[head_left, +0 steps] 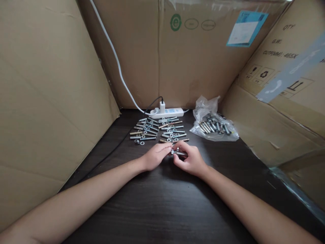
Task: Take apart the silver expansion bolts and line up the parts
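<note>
My right hand (191, 158) is closed on a metal bolt (181, 154) that lies sideways between thumb and fingers. A hex nut (172, 152) shows at the bolt's left end, in the gap between my hands. My left hand (156, 156) meets it there, thumb and fingers pressed together at the nut; what they pinch is hidden. Just beyond my hands, bolts and sleeves lie in two rough columns, the left one with a silver bolt (148, 138), the right one with a brownish bolt (181, 140). Washers (142, 143) and nuts lie among them.
A clear plastic bag (207, 108) with several bolts sits at the back right. Behind the columns lies a white power strip (175, 112) with a plugged-in adapter and a white cable (114, 51). A black cable (111, 151) crosses the dark table (152, 210). Cardboard boxes (50, 84) wall three sides.
</note>
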Available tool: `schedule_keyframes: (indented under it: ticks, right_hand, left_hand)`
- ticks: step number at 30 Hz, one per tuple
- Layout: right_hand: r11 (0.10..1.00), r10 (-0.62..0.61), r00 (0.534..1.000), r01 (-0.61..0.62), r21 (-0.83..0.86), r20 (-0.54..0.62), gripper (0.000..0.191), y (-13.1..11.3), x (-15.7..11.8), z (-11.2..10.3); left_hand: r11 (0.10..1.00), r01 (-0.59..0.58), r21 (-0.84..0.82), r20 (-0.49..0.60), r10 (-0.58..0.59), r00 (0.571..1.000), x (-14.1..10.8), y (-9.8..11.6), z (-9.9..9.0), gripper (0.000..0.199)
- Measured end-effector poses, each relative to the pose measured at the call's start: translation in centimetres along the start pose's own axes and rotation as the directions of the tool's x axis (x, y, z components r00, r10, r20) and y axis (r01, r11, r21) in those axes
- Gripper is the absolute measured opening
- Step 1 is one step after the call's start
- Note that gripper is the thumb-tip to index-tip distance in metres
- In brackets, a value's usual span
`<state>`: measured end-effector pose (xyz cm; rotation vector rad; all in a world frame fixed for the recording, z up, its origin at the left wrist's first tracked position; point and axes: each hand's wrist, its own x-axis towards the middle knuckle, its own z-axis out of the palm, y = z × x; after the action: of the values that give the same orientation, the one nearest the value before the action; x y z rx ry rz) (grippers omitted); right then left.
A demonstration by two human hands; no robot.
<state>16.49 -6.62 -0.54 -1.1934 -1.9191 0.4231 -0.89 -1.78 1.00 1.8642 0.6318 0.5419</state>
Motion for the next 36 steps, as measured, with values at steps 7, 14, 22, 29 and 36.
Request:
schedule_keyframes:
  ticks: [7, 14, 22, 29, 36]
  right_hand:
    - [0.999, 0.011, 1.0, -0.012, 0.041, 0.008, 0.009, 0.09, 0.22, -0.17]
    - [1.0, 0.017, 0.998, -0.017, -0.004, 0.058, 0.01, 0.02, 0.36, -0.32]
    - [0.995, -0.055, 0.997, 0.051, -0.08, -0.055, 0.016, 0.16, 0.4, -0.15]
    - [0.995, 0.02, 0.999, -0.023, -0.096, -0.037, 0.011, 0.11, 0.34, -0.25]
    - [0.998, -0.014, 1.0, 0.013, -0.068, -0.019, 0.014, 0.26, 0.41, -0.16]
  left_hand:
    - [0.999, -0.032, -0.008, 0.065, 0.032, 0.997, 0.03, -0.26, -0.36, 0.024]
    - [1.0, -0.03, 0.005, 0.021, 0.03, 0.999, 0.05, -0.3, -0.42, 0.029]
    - [0.999, -0.036, 0.038, -0.075, 0.039, 0.996, 0.12, -0.34, -0.07, 0.032]
    - [0.986, -0.129, 0.101, -0.161, 0.144, 0.976, 0.28, -0.31, -0.01, 0.012]
    - [0.985, -0.11, 0.135, -0.126, 0.127, 0.984, 0.25, -0.49, -0.13, 0.017]
